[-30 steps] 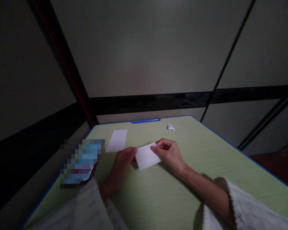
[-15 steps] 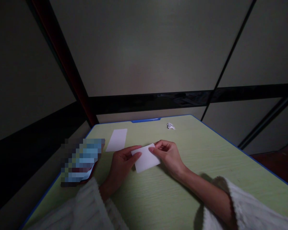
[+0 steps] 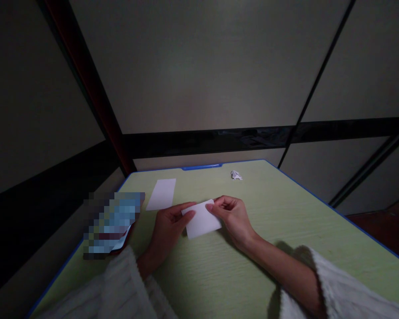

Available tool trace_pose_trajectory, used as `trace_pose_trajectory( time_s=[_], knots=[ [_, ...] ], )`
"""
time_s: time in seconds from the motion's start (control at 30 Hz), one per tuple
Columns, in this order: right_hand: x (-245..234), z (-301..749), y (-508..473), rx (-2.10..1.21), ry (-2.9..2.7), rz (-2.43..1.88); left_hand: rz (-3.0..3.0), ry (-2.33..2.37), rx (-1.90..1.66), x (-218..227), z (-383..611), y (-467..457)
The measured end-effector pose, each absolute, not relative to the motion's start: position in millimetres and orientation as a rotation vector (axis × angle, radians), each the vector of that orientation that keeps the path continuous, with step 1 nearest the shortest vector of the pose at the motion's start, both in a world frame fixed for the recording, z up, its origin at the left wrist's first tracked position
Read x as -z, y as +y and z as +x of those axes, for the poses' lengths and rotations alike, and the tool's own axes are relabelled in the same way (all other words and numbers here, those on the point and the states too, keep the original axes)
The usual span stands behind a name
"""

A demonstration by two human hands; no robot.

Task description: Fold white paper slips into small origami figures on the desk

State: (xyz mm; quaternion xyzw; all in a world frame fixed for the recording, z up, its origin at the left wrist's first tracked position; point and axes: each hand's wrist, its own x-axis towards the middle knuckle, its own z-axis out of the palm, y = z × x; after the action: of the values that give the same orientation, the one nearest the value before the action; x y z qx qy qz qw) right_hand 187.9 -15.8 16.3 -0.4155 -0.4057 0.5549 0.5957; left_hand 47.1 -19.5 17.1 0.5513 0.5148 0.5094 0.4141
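A small white sheet of paper (image 3: pixel 202 221) is held between both hands over the middle of the table. My left hand (image 3: pixel 169 226) pinches its left edge, thumb on top and fingers behind. On the upper right, my right hand (image 3: pixel 233 217) grips the same paper, with the thumb on its face and the other fingers curled at the back. Beyond my left hand, a second white sheet of paper (image 3: pixel 162 194) lies flat. A small folded white paper piece (image 3: pixel 236 175) rests near the far edge, past my right hand.
The light green table (image 3: pixel 286 212) has a blue rim and a blue strip (image 3: pixel 202 167) at its far edge. A pixelated, dark-edged object (image 3: pixel 116 226) lies at the left. Cabinet panels (image 3: pixel 206 66) stand close behind the table.
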Motion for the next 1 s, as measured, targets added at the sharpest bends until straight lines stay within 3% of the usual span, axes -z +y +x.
trace_pose_trajectory(
  time_s=[0.6, 0.83, 1.0],
  knots=[
    [-11.5, 189.6, -10.2, -1.439, -0.879, -0.738, 1.338, 1.305, -1.278, -17.2, 46.3, -20.4],
    [-15.3, 204.2, -3.1, -1.833, -0.964, -0.503, 1.294, 1.279, -1.272, -20.1, 46.1, -22.8],
    [-12.7, 207.1, -1.8, -1.889, -0.998, -0.454, 1.271, 1.258, -1.258, -23.8, 46.6, -25.2]
  ],
)
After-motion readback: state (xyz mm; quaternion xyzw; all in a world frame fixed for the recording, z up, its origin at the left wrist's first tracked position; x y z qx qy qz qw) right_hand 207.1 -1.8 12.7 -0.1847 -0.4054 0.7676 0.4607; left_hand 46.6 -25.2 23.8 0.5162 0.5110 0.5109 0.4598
